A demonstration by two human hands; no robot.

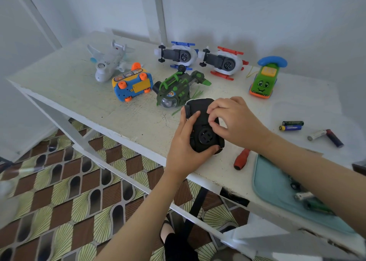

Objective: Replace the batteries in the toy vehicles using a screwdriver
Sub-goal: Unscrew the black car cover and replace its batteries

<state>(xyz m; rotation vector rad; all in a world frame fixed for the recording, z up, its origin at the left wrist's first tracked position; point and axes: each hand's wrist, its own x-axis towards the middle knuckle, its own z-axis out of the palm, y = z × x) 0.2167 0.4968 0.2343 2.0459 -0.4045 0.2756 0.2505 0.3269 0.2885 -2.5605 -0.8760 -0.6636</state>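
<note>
R fingers (213,121) are curled tight, tips bunched together on the upturned underside of the black toy vehicle (205,135), just above its round hub. They look to be working at the batt. cover or a small screw. Too small to tell which, or whether they've actually got hold of anything. Right hand (235,120) arches over the toy's far side.

Left hand (183,144) grips the toy from the near-left: thumb laid across the top face, fingers wrapped under the near end. Toy sits belly-up, low over the table (79,86) near its front edge.

Step, as I read it: getting the cover off or back on by hand. To do it well:
- keep the L grip firm and the toy level, so a loose screw doesn't roll off
- work over the table, not past the edge, since there's floor right below
- if the screw won't turn by fingertip, the screwdriver (242,159) lies just beside the toy on the near-right, red handle toward the person

Supplies: two batteries (292,125) lie side by side to the right, two more (325,136) past them, well apart from the toy. Teal tray (263,181) at the near-right edge holds small parts, partly hidden by the R forearm. Prob. the place for the screw.

Other toys wait along the back of the table.
</note>
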